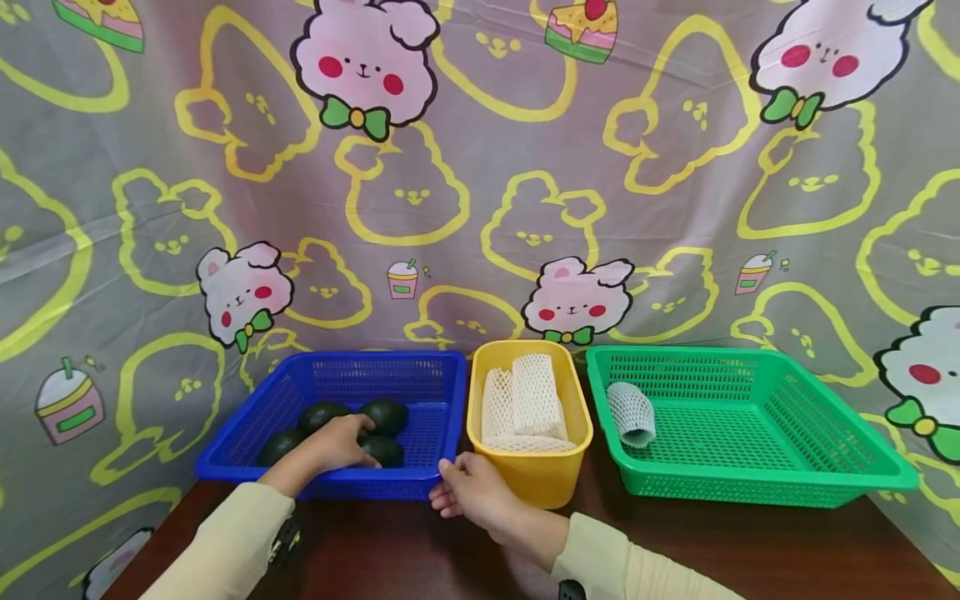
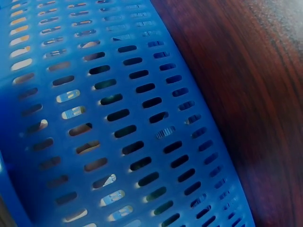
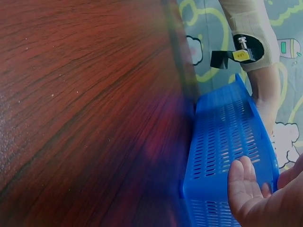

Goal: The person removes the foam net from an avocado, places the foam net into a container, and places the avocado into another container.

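In the head view, my left hand (image 1: 341, 443) reaches into the blue basket (image 1: 431, 417), fingers and thumb curled about a dark green avocado (image 1: 386, 451) near its front wall. More avocados (image 1: 386, 414) lie beside and behind that hand. My right hand (image 1: 476, 493) grips the basket's front right corner, thumb at the rim and fingers outside. The right wrist view has these fingers (image 3: 244, 187) against the perforated wall. Only the basket's holed side (image 2: 137, 113) fills the left wrist view, where the hand is hidden.
Right of the blue basket stands a yellow bin (image 1: 528, 479) with several white foam net sleeves (image 1: 536, 396). Further right, a green basket (image 1: 750, 479) holds one sleeve-like foam net (image 1: 631, 414). All stand on a dark wooden table (image 1: 390, 550) before a patterned cloth (image 1: 465, 208).
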The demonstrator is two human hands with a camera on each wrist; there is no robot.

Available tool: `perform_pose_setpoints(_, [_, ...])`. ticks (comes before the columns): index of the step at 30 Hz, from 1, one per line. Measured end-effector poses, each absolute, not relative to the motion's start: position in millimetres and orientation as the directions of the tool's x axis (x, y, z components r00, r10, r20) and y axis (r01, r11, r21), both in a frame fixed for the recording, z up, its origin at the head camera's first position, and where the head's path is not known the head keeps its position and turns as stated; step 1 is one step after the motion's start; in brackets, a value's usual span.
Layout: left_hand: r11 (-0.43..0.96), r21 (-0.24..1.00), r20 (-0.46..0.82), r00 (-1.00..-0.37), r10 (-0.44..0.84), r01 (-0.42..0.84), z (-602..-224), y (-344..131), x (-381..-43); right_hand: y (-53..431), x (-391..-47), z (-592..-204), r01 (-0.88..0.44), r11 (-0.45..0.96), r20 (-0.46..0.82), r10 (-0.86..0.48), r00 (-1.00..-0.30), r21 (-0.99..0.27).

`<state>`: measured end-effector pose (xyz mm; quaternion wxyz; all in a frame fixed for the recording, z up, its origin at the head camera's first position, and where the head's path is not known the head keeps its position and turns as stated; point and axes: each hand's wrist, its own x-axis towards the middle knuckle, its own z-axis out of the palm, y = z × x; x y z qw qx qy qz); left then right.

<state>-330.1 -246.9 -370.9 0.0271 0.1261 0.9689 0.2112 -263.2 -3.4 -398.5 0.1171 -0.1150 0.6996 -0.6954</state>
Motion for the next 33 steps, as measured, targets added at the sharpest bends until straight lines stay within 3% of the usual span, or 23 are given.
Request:
perform_pose_setpoints(13, [0.874,0.434,0.009,-0.971,0.240,0.220,-371,-248,-335,1,-260,-396,-0.004,-0.013,0.008,-0.347,-0.938,-1.000])
perform_pose_setpoints(33, [0.834,0.489,0.153,-0.966,0.206,0.256,-365,-243,-323,35,-245,-376,-0.085,0.118,0.016,-0.493,-0.870,-0.989])
